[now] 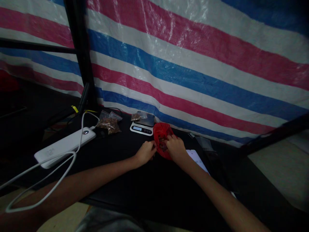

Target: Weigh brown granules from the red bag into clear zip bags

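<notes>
From where I stand, the left hand (145,152) has its fingers curled in, and they look pinched on the near-left edge of the red plastic bag (159,129). The right hand (177,148) dips its fingertips into the open top, but I can't tell if they hold anything. The red bag sits on the bench (135,183), just beside the little digital scale (141,130).

I think the work is part way along. A pile of clear zip bags (109,124) has brown bits inside, so those look done. One small zip bag (138,116) with bits lies on the scale. Brown bits (162,146) are left in the red bag too.

The bench top is black. On its left are a white power bank (65,146) and a loopy white cable (75,158). A bright screen (196,160) lies by the right arm. Behind hangs a shiny striped sheet (169,77), with a dark pole (80,48). The room is dim.
</notes>
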Motion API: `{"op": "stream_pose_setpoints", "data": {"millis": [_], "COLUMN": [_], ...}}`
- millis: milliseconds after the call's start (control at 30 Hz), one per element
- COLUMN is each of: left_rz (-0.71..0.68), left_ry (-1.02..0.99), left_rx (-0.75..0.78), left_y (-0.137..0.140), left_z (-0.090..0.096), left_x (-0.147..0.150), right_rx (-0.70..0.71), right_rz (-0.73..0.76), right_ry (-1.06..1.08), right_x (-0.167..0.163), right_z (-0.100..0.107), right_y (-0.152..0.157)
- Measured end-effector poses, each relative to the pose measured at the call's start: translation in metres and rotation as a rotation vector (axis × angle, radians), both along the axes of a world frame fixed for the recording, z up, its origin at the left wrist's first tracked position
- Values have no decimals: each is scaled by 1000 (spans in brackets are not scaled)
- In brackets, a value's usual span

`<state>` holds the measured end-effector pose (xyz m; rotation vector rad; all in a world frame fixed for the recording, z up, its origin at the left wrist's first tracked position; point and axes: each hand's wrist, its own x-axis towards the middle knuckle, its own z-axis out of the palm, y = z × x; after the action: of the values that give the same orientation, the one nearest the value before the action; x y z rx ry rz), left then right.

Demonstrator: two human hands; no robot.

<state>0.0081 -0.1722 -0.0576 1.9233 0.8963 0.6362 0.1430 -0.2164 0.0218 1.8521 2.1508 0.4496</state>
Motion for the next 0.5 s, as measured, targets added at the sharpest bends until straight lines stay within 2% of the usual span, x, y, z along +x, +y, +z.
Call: {"op": "stream_pose_setpoints", "data": {"millis": [200, 367, 433, 500], "left_rz": [82, 157, 166, 171], "left_ry": [-10, 5, -37, -84], "left_rx": [156, 305, 281, 196], "left_y": [-9, -10, -11, -11], "left_z": [7, 1, -2, -5], "left_x": [4, 8, 9, 10], "right_rx": [-5, 49, 63, 64], "right_rz": [-18, -14, -25, -35], "right_ry": [42, 20, 8, -11], "right_x": [-5, -9, -9, -8], "right_z": [0, -6, -6, -6], "right_y": [-2, -5, -7, -9]}}
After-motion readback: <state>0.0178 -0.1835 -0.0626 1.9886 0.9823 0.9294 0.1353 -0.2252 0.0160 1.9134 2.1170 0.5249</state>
